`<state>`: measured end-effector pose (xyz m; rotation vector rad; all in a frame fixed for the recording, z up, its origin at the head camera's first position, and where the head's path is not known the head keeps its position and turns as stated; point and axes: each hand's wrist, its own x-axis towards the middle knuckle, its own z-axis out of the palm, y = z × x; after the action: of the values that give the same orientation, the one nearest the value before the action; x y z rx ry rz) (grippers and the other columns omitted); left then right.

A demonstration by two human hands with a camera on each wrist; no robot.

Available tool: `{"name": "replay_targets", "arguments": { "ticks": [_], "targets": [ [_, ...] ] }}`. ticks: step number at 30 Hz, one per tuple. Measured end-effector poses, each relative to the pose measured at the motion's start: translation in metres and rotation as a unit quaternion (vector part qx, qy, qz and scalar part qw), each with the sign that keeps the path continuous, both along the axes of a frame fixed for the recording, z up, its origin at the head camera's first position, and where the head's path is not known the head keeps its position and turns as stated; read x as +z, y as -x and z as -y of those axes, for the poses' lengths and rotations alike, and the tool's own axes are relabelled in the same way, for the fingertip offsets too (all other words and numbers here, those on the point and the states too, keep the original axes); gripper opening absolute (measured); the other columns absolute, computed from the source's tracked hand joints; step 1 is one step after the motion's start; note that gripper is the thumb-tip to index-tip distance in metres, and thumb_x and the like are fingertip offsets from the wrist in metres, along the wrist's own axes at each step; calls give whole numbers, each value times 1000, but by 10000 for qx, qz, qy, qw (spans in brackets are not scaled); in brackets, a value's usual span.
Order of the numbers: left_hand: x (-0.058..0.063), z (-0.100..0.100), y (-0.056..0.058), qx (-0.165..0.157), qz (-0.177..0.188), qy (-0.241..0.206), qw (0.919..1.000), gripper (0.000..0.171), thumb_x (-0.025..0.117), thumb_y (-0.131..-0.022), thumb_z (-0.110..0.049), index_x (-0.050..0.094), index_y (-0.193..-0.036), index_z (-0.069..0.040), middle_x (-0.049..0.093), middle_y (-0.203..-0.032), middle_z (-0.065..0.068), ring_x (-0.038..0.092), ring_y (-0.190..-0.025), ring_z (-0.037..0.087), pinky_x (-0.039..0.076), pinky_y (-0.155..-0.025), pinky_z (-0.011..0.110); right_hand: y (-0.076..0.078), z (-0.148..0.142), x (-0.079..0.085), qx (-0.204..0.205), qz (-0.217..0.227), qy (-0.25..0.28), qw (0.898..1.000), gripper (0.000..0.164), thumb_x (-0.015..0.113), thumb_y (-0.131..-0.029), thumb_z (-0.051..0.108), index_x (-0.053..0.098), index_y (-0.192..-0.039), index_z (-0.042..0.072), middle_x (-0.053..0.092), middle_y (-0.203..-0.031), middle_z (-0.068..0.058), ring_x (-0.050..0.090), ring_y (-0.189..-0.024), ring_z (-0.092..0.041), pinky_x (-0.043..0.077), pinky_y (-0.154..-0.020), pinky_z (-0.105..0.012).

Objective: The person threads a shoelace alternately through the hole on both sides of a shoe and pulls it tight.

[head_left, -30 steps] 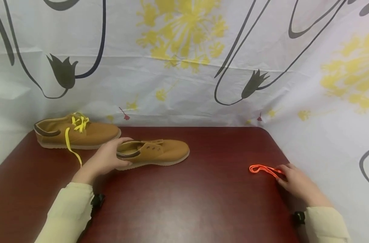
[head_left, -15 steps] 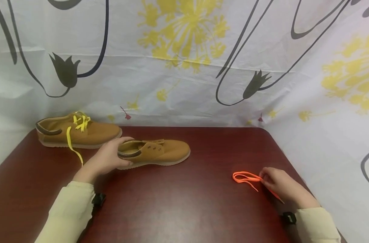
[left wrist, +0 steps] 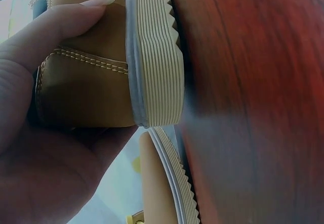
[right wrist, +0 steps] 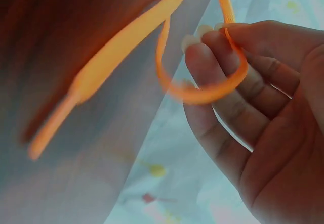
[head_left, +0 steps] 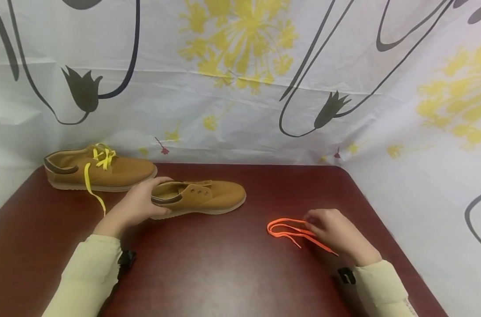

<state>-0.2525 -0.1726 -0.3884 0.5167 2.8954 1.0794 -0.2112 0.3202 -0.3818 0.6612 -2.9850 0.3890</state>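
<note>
My left hand (head_left: 135, 204) grips the heel of a tan shoe (head_left: 220, 197) whose eyelets hold no lace. In the left wrist view the thumb presses the shoe's side (left wrist: 86, 92) above its ribbed sole (left wrist: 161, 72). To the right, my right hand (head_left: 337, 231) pinches an orange shoelace (head_left: 277, 232) between thumb and fingertips. The lace hangs in loops to the left of that hand, with two loose ends pointing toward the front. In the right wrist view one lace loop (right wrist: 202, 93) passes in front of the fingers, and a tipped end (right wrist: 53, 123) dangles over the table.
Behind the left hand stands a second tan shoe (head_left: 133, 172) with a yellow lace (head_left: 104, 158), one end trailing onto the table. The dark red table (head_left: 224, 273) meets a patterned white cloth (head_left: 232, 119) at the back and right.
My right hand has moved left from the table's right side, bringing the orange shoelace along toward the middle. The left hand and both shoes have stayed in place.
</note>
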Motion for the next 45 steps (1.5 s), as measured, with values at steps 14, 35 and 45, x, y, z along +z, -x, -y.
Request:
{"name": "replay_targets", "arguments": {
  "ticks": [14,35,45],
  "targets": [
    [-1,0,-1,47,22,-18,10000,79,88,-73,-16,53,-142,-8,62,-135,20,59,-116,38,49,-95,55,16,35,6,333,283,449,9980,19,74,-91,11,75,-109,16,75,-100,4,69,-90,-8,59,-80,-32],
    [-1,4,-3,52,26,134,9999,78,87,-75,-17,51,-144,-10,60,-138,19,58,-120,38,48,-98,59,19,7,5,146,175,-79,9997,21,77,-87,11,72,-107,9,71,-103,-5,65,-97,-22,55,-87,-43],
    [-6,2,-1,-50,-128,174,9998,79,87,-74,-17,51,-144,-10,61,-136,16,60,-113,32,50,-95,54,-3,-9,14,-76,2111,-138,9773,20,84,-77,15,66,-84,16,59,-64,8,52,-60,-4,43,-59,-23]
  ]
}}
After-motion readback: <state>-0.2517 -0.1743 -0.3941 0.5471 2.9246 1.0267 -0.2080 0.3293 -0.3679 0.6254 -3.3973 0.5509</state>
